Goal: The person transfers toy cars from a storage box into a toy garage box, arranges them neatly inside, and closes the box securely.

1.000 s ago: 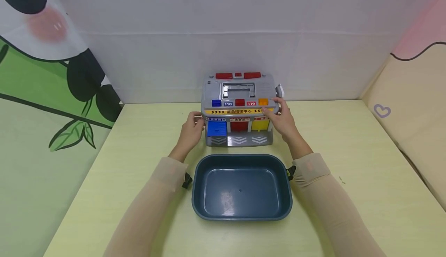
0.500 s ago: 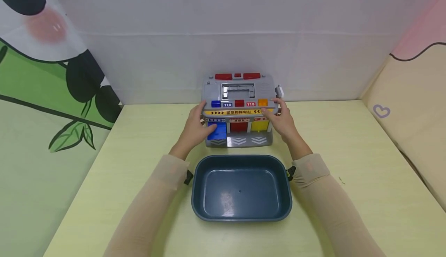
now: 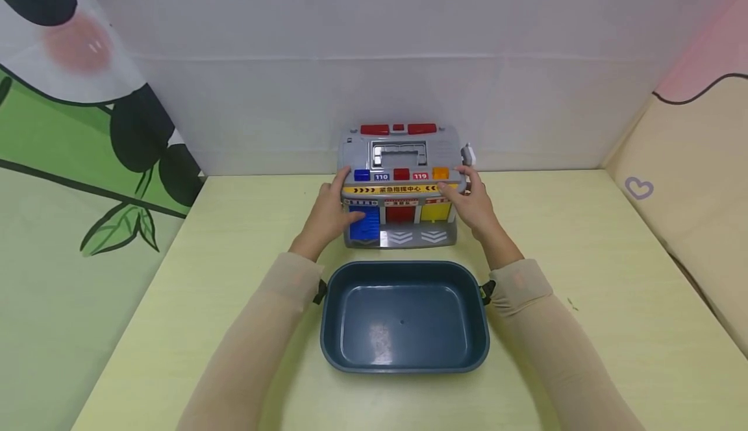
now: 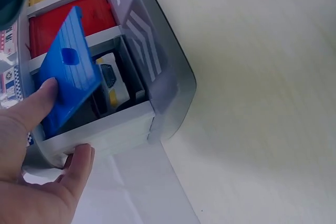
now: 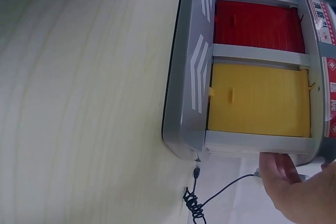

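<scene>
A grey toy garage (image 3: pixel 417 233) with a blue, a red and a yellow door stands against the back wall. My left hand (image 3: pixel 327 213) holds its left side, fingers along the side wall and thumb on the blue door (image 3: pixel 365 224). That door is swung outward; in the left wrist view, a small white toy car (image 4: pixel 113 80) with dark windows shows inside the bay. My right hand (image 3: pixel 476 205) grips the garage's right side, thumb on the front of the roof. The red door (image 5: pixel 257 27) and yellow door (image 5: pixel 260 100) are closed.
A dark blue plastic basin (image 3: pixel 403 361) sits in front of the garage, between the forearms. From the garage's right side hangs a coiled black cord (image 5: pixel 194 203). A white lever (image 3: pixel 469 154) sticks out at the right of the roof.
My left hand has shifted up and right, its thumb coming onto the blue door. The door's free edge has swung farther out. My right hand has stayed in place.
</scene>
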`<action>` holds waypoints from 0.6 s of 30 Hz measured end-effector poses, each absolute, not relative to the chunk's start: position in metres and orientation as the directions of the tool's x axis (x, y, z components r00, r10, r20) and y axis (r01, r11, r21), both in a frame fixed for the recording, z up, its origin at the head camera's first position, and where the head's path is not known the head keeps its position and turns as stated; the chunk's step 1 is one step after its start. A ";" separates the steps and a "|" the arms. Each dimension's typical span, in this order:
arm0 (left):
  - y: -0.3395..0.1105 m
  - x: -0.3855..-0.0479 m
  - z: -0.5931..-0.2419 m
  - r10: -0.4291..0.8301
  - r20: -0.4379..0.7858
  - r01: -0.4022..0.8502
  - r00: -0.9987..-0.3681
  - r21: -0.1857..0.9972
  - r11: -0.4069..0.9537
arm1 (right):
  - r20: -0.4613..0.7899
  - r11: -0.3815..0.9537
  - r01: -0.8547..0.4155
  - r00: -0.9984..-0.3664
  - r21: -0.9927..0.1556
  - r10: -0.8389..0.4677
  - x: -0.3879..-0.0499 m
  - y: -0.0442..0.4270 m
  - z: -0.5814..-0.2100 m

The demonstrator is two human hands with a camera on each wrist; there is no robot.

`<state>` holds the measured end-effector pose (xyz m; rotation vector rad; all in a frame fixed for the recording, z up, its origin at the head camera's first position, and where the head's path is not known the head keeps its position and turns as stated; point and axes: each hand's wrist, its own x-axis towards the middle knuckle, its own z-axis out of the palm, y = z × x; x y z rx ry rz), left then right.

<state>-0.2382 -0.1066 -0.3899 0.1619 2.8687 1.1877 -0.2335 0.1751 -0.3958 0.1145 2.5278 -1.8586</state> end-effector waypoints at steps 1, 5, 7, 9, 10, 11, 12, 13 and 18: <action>-0.106 -0.239 -0.390 0.101 0.013 0.081 -0.995 0.709 0.701 | -0.043 0.295 0.058 -0.997 -0.954 0.057 -0.233 0.175 -0.396; -0.104 -0.242 -0.394 0.083 0.044 0.090 -0.996 0.703 0.706 | -0.041 0.291 0.055 -0.998 -0.955 0.055 -0.233 0.175 -0.395; -0.103 -0.243 -0.396 0.077 0.065 0.101 -0.995 0.695 0.712 | -0.040 0.286 0.054 -0.998 -0.957 0.054 -0.233 0.175 -0.394; -0.103 -0.244 -0.398 0.072 0.085 0.111 -0.994 0.685 0.720 | -0.042 0.285 0.055 -0.998 -0.957 0.053 -0.233 0.175 -0.394; -0.102 -0.244 -0.399 0.071 0.093 0.115 -0.993 0.681 0.723 | -0.041 0.286 0.055 -0.998 -0.957 0.053 -0.233 0.175 -0.395; -0.102 -0.245 -0.400 0.069 0.104 0.122 -0.992 0.677 0.726 | -0.041 0.286 0.054 -0.998 -0.957 0.053 -0.233 0.175 -0.395; -0.103 -0.245 -0.401 0.071 0.114 0.130 -0.991 0.671 0.730 | -0.040 0.286 0.053 -0.998 -0.957 0.052 -0.233 0.175 -0.395; -0.103 -0.246 -0.402 0.071 0.125 0.137 -0.990 0.666 0.733 | -0.039 0.288 0.053 -0.998 -0.956 0.052 -0.233 0.175 -0.395; -0.104 -0.248 -0.405 0.083 0.169 0.173 -0.982 0.637 0.751 | -0.043 0.297 0.057 -0.998 -0.953 0.056 -0.234 0.176 -0.395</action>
